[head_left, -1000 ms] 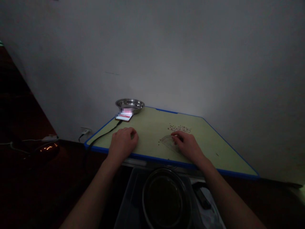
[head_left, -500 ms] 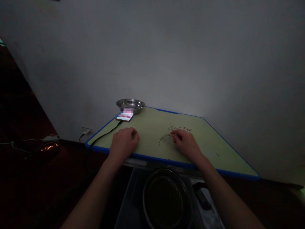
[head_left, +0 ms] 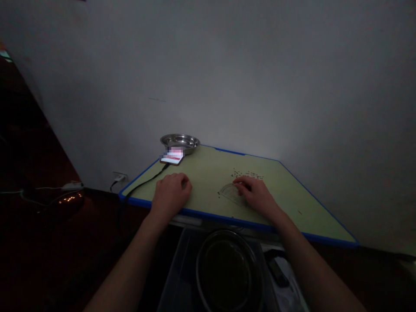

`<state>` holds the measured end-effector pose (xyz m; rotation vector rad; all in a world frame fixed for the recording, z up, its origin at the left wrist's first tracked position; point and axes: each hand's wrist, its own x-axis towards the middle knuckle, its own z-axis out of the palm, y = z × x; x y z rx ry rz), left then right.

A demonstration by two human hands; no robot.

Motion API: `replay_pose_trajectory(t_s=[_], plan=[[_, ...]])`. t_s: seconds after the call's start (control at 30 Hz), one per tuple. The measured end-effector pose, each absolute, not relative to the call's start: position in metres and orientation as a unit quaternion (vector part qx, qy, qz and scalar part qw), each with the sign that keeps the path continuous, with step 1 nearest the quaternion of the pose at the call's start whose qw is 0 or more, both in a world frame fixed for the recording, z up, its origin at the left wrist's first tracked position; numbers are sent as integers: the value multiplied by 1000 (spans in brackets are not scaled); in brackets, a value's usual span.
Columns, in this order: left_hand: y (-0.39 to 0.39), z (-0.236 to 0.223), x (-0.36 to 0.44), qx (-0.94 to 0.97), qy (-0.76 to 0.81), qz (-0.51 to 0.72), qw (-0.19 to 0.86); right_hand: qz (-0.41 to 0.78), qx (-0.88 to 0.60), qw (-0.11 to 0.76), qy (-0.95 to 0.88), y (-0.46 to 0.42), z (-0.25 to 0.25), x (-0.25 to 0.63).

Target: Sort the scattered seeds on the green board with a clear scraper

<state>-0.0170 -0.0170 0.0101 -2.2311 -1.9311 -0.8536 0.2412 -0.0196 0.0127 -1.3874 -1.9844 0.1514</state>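
Fingers [head_left: 178, 176] of the left hand [head_left: 170, 193] curl loosely; the right hand [head_left: 255, 191] pinches at a clear arched protractor [head_left: 229, 192], both holds unclear.

I can read no words, brands or numbers anywhere. On the far left of the table, my phone [head_left: 177, 159] has a lit screen with a reddish band across white, but its upper part is blocked out in squares and I can't make out a letter on the rest. The clear protractor [head_left: 228, 192] beside my right hand [head_left: 255, 190] shows faint curved lines, too small and dim to read as figures.
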Motion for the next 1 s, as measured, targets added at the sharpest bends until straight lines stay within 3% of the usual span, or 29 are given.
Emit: replay_pose_trajectory(t_s=[1.0], plan=[[-18, 11, -16, -726, -627, -279, 37, -5, -581, 333, -743, -12, 16, 241]])
